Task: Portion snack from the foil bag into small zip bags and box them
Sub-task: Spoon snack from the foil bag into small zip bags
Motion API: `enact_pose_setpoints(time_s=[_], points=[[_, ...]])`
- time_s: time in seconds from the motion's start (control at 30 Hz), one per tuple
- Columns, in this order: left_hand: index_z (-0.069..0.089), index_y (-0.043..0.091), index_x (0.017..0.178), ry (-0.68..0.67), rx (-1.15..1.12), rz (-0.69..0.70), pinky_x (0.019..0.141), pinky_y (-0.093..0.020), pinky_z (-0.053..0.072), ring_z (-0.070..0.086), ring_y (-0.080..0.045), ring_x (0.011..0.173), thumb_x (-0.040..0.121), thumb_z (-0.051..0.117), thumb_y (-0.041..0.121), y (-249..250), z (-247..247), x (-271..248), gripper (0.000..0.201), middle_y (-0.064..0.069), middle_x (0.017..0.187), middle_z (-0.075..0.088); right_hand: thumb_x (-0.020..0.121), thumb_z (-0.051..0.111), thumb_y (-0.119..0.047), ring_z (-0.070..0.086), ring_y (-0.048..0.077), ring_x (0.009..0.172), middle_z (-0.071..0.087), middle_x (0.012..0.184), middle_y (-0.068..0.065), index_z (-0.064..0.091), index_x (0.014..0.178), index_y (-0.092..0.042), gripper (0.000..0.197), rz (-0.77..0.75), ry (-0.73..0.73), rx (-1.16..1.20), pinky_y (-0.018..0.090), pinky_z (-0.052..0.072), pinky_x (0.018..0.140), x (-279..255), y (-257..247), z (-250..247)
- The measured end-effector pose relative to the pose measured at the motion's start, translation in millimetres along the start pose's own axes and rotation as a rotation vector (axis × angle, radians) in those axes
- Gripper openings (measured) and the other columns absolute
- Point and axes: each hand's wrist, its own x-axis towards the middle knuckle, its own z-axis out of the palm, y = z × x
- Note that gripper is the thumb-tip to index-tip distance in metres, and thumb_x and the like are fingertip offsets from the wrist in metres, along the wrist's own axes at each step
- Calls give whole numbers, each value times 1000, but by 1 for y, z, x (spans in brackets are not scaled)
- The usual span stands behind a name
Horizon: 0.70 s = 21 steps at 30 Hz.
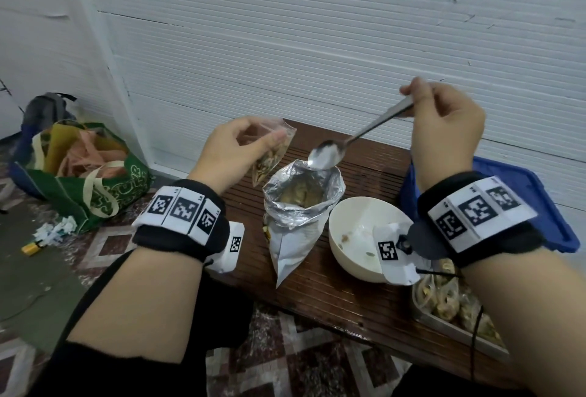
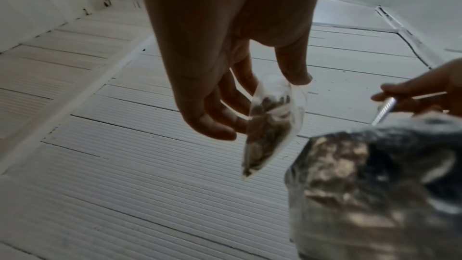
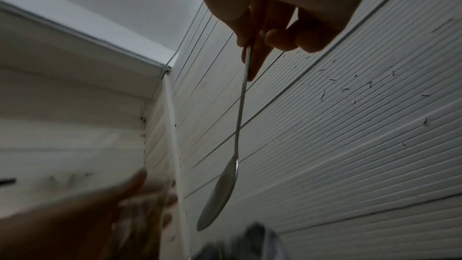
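Foil bag (image 1: 299, 206) open, snack inside, zip bag (image 1: 272, 155) part-filled

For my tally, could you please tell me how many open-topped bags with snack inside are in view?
2: the small zip bag pinched in the left hand, and the foil bag standing on the table. Filled bags in the tray are partly hidden, uncountable.
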Motion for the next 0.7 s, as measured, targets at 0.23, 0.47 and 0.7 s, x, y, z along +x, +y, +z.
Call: enact_pose_setpoints(time_s=[0.23,0.47,0.7], points=[[69,44,93,70,-90,57,73,-26,50,65,-7,89,72,67,58,4,1,-1,25,11,102,71,94,56,-35,52,1,60,61,65,-11,74,83,-18,27,69,-280,-346,14,41,61,-49,34,20],[72,36,93,128,-219,49,83,-36,55,67,-12,87,69,72,49,7,5,-2,28,9,91,72,87,67,-33,60,11,71,65,68,-5,70,76,-22,15,75,-379,-382,34,51,72,-66,51,28],[69,18,96,115,-309,63,70,-21,56,69,-6,78,77,73,23,15,15,-7,21,1,91,70,83,72,-29,55,12,69,57,66,-3,64,71,-26,15,48,-450,-401,31,47,66,-67,57,30]])
